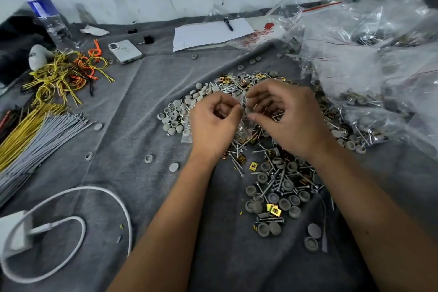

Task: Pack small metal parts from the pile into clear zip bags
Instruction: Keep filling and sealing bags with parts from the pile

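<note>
My left hand (214, 121) and right hand (282, 111) meet over the middle of the pile (272, 173), fingers curled in, pinching the mouth of a small clear zip bag (241, 129) that hangs between them. My left hand grips one lip; my right hand holds the other side and seems to press a grey cap (248, 109) at the opening, though the fingers hide much of it. The bag already shows some parts near its bottom, so I judge this one partly filled and not yet sealed.

Under and around my hands, screws, grey caps and brass-coloured clips lie loose on the grey cloth of the worktop (142, 102), spreading toward me and off to my right. That is a lot still unpacked.

Farther right and beyond my right hand, a heap of filled clear bags (369, 66) suggests a good share of the job is done.

Out to my left lie bundles of yellow and grey ties (35, 130), a phone (125, 51) and a water bottle (47, 16); ahead of my hands, a sheet of paper (211, 33) with a pen (228, 24).
</note>
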The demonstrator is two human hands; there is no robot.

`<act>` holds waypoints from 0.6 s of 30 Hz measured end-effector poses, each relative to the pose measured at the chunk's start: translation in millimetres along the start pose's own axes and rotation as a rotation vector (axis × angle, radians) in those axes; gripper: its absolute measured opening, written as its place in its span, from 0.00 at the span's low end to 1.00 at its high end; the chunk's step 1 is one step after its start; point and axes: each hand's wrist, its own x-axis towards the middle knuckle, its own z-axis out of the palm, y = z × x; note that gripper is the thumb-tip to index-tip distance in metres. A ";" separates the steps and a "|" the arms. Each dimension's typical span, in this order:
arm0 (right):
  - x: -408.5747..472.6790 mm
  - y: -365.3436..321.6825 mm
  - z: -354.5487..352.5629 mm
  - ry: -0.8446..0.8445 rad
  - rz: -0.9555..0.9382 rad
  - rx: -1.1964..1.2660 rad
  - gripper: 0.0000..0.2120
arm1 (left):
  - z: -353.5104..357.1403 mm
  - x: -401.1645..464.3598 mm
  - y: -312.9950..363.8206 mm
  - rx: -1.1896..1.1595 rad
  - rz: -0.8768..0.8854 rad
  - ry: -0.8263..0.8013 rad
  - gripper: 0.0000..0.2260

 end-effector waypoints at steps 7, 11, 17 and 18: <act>0.6 0.8 7.5 -0.010 -0.063 -0.239 0.10 | -3.1 -1.8 1.6 -0.042 -0.013 -0.008 0.07; 1.6 5.7 6.3 -0.081 -0.024 -0.273 0.09 | -2.5 0.4 -0.5 -0.045 -0.005 0.007 0.09; -0.1 6.2 2.5 -0.204 0.029 -0.245 0.08 | -1.8 0.4 -1.2 0.000 0.017 0.025 0.08; 0.0 6.9 2.1 -0.221 0.040 -0.244 0.07 | -1.7 1.1 -1.9 0.003 0.012 0.033 0.08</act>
